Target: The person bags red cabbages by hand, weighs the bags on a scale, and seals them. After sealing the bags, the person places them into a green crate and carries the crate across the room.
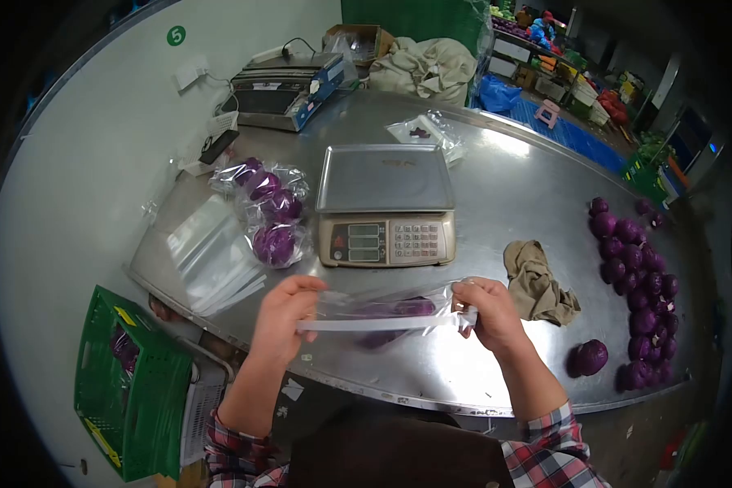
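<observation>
Both hands stretch a clear plastic bag (350, 309) with a white strip along its near edge, low over the metal table in front of the scale. My left hand (287, 313) pinches the bag's left end. The right end is gripped by my right hand (488, 309). Purple cabbage (407, 307) shows through the film, blurred; whether it lies inside or beneath the bag I cannot tell. Just beyond stands a weighing scale (386, 183) with a bare tray. A crumpled brown cloth (538, 285) lies right of my right hand, and a single red cabbage (588, 358) sits farther right.
Bagged red cabbages (274, 244) and a stack of flat plastic bags (211, 252) lie to the left. Loose red cabbages (638, 285) cover the table's right side. A green crate (150, 407) stands below the left edge. A second machine (285, 91) sits at the back.
</observation>
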The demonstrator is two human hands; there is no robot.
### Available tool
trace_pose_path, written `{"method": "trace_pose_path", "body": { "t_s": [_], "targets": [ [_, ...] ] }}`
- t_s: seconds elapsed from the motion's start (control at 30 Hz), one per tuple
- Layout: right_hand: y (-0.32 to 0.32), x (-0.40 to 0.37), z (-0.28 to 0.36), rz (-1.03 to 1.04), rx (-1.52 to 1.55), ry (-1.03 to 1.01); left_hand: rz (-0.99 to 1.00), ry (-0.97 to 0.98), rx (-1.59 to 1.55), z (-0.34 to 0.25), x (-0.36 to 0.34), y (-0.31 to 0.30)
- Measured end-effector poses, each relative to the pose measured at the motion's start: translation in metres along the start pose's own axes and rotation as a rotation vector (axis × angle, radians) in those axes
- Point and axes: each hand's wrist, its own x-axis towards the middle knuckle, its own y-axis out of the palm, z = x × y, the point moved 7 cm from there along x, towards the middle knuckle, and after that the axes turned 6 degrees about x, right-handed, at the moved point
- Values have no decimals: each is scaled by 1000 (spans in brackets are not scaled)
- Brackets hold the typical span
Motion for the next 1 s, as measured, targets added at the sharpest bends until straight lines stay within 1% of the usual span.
{"method": "trace_pose_path", "body": {
  "t_s": [0.03, 0.07, 0.1, 0.13, 0.17, 0.2, 0.27, 0.3, 0.37, 0.4, 0.47, 0.5, 0.57, 0.63, 0.67, 0.73, 0.77, 0.8, 0.83, 0.9, 1.0],
  "targets": [
    [-5, 3, 4, -23, -62, -52, 14, 56, -21, -8, -3, 5],
    [-11, 10, 3, -50, -120, -94, -52, 61, 59, -11, 4, 5],
    [-17, 14, -1, -75, -177, -127, -38, 29, 46, -4, 12, 7],
    [-16, 23, -3, -13, -54, -77, -27, 1, 35, 6, 23, 6],
    [-18, 23, -4, -24, -41, -87, -13, -9, 29, 6, 30, 8],
    [-19, 23, -4, -35, -28, -99, -21, 24, 82, 2, 29, 10],
    [-24, 14, -9, -55, -20, -116, -75, 119, 32, 0, 20, 6],
    [-24, 3, -15, -29, -55, -86, -108, 167, 5, 1, 13, 3],
    [-24, -24, -35, 16, -110, -36, -124, 177, 122, 24, -9, -9],
    [-27, -38, -55, 13, -87, 38, -125, 173, 185, 41, -24, -16],
    [-40, -67, -94, -40, 14, 161, -63, 16, 113, 93, -52, -27],
    [-44, -77, -110, -68, 81, 200, -35, -60, 71, 105, -64, -28],
    [-49, -88, -120, -160, 58, 105, -18, 58, 166, 100, -67, -28],
    [-40, -83, -98, -196, -54, -33, 32, 164, 243, 74, -54, -25],
    [-36, -77, -85, -234, -131, -108, 85, 158, 160, 61, -40, -23],
    [-25, -58, -60, -257, -88, -194, 96, 120, 162, 38, -3, -24],
    [-18, -48, -43, -256, -102, -237, 87, 59, 130, 29, 11, -23],
    [-17, -39, -33, -340, -74, -238, 76, -4, 96, 22, 23, -21],
    [-18, -26, -26, -307, -62, -213, 74, -20, 44, 17, 33, -17],
    [-22, -12, -19, -407, 24, -215, 54, -58, -66, 17, 44, -14],
    [-26, -3, -12, -429, 92, -228, 12, -73, -58, 13, 44, -7]
  ]
}}
